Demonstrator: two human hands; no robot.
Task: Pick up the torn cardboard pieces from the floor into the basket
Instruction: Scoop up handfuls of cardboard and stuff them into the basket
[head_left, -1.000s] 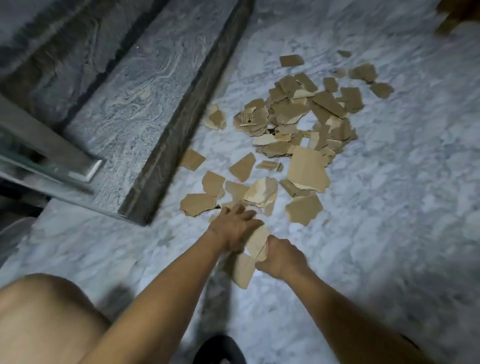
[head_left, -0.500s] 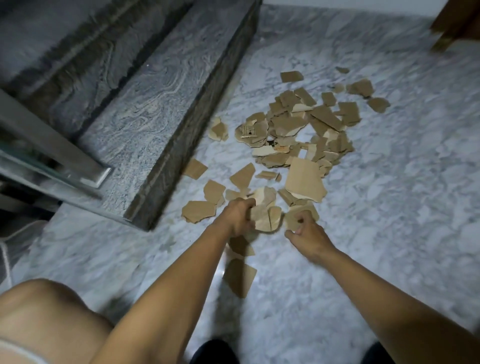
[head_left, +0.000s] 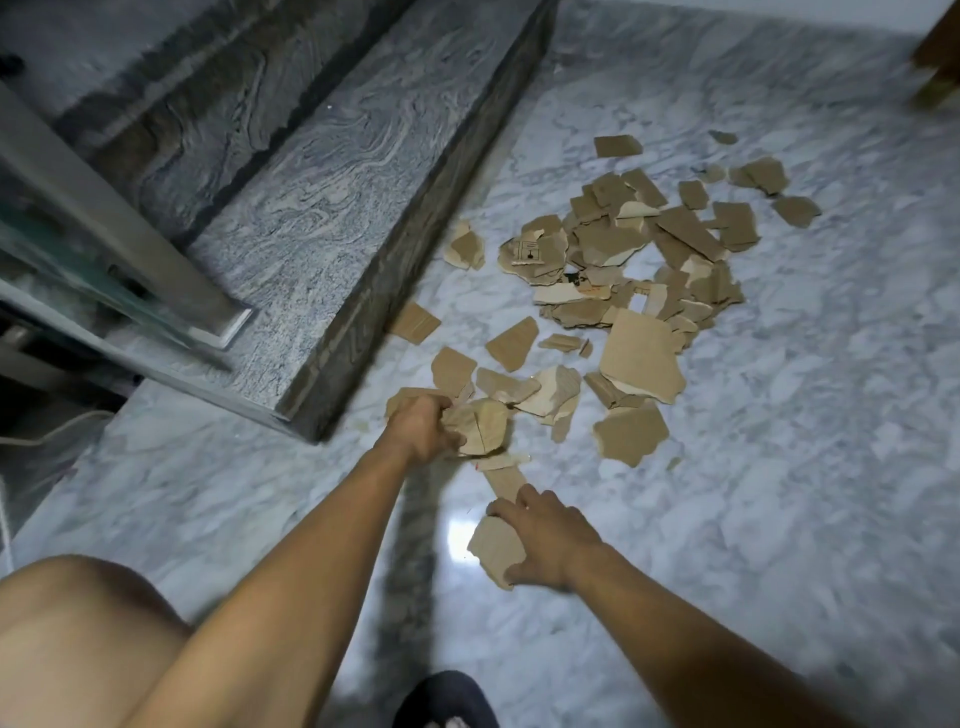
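Torn cardboard pieces (head_left: 639, 249) lie scattered over the marble floor (head_left: 805, 467), thickest in a heap beside the stone step (head_left: 353, 208) and thinning toward the person. They look light, thin and fairly stiff, with ragged edges. Lying flat on polished stone they probably give little to catch. A fingertip slid under a raised corner, or a pinch across 2 opposite edges, is likely the best hold. Several can be crumpled together without harm, since nothing here looks fragile.

The left hand (head_left: 423, 426) is closed tight round a wad of scraps (head_left: 483, 428). The wad sticks out to the right of the fist, bent and overlapped, at the near edge of the scatter. The right hand (head_left: 545, 540) lies nearer the body over 1 lone piece (head_left: 493, 548). Its fingers curl over the far edge and the thumb sits at the near edge, so the piece seems pinched across its width. Whether it is lifted off the floor I cannot tell.

A small strip (head_left: 504, 480) lies between the 2 hands, just beyond the right one. A big flat sheet (head_left: 641, 358) and a ragged one (head_left: 631, 434) lie loose to the right of the left hand, apart from both hands. The basket is not in view, and most of the job looks undone.
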